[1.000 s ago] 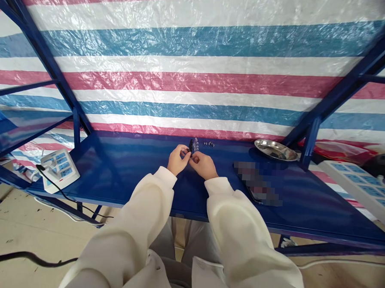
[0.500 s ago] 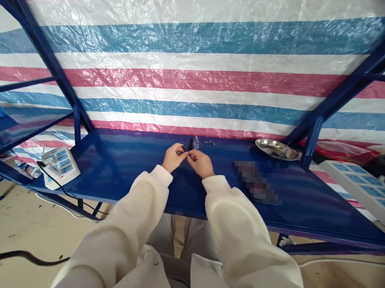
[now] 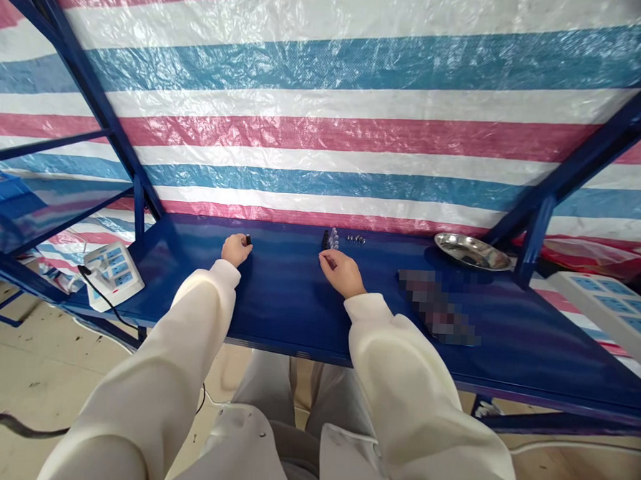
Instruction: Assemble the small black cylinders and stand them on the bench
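Observation:
My left hand point(image 3: 237, 249) is out over the left half of the blue bench top, its fingers closed around a small black cylindrical piece point(image 3: 248, 240) that stands up past the fingertips. My right hand point(image 3: 342, 273) is near the middle of the bench, fingertips pressed together; whatever they pinch, if anything, is too small to tell. Just beyond it stand a row of small black pieces point(image 3: 325, 238) and a row of clear plastic pieces point(image 3: 334, 236). To their right lie several small shiny metal parts point(image 3: 355, 240).
An oval metal tray point(image 3: 472, 252) sits at the back right of the bench point(image 3: 284, 310). A dark, blurred-out flat object point(image 3: 435, 307) lies right of my right arm. Power strips stand at the left point(image 3: 113, 275) and right point(image 3: 612, 312). A striped sheet point(image 3: 326, 133) hangs behind.
My hands were together at the middle; now they are apart. My left hand has moved left with the black cylindrical piece, while my right hand stays near the rows.

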Demonstrator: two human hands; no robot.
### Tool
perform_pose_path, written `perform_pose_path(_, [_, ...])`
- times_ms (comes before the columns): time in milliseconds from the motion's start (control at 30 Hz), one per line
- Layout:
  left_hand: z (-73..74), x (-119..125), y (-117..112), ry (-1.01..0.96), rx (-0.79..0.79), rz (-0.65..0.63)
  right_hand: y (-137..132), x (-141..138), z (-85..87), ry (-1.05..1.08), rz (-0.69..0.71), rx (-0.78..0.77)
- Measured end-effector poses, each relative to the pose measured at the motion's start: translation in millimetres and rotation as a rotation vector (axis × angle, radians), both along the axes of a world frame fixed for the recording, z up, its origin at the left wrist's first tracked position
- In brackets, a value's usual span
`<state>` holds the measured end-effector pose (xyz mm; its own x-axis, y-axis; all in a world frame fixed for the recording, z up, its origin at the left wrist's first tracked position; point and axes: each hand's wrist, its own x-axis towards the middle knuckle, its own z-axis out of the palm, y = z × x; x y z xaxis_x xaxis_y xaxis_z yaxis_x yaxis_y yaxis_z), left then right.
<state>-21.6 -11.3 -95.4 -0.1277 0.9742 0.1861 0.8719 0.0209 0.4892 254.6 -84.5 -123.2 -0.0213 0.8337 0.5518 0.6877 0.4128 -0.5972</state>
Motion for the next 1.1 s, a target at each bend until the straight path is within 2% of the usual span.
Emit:
perform_pose_path(267, [-7.0, 2.8, -2.0, -0.044, -0.008, 0.048, 0.0, 2.5, -1.0, 0.009, -0.004, -0.005])
perform_pose_path(600, [-13.0, 1.9, 0.6, -0.057, 0.019, 0.071, -0.7, 7.3, 2.8, 0.006, -0.097, -0.007])
perform_pose_path(1000, [-9.4, 5.8, -0.8, -0.075, -0.029, 0.089, 0.8, 11.7, 3.9, 0.0, -0.156, -0.011])
perform_pose_path(1100, [-9.6, 5.5, -3.0, -0.136, 0.014, 0.088, 0.2, 11.1, 5.4, 0.017, -0.185, -0.006])
